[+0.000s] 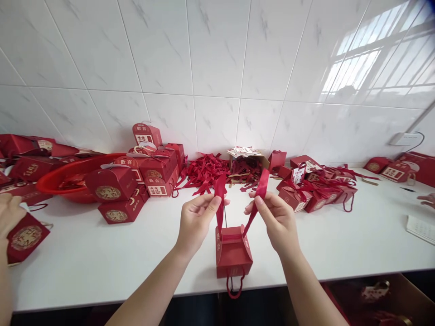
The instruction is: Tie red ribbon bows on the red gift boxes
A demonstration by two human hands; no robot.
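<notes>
A small red gift box [234, 258] stands at the table's front edge, its cord handle [234, 293] hanging over the side. A red ribbon [220, 213] runs through the top of the box, and both its ends point upward. My left hand [200, 217] pinches one end between thumb and fingers. The other end is pinched by my right hand [277, 217], to the right above the box. The ribbon is not knotted; its two ends stand apart.
Stacked red boxes [117, 185] and an orange-red basin [71, 176] stand left. Loose ribbons [209, 170] lie by the wall beside a carton [261, 163]. Ribbon-tied boxes [317, 199] are at right. Another person's hand [10, 215] is left, another [427, 199] far right. Below is an open carton [404, 294].
</notes>
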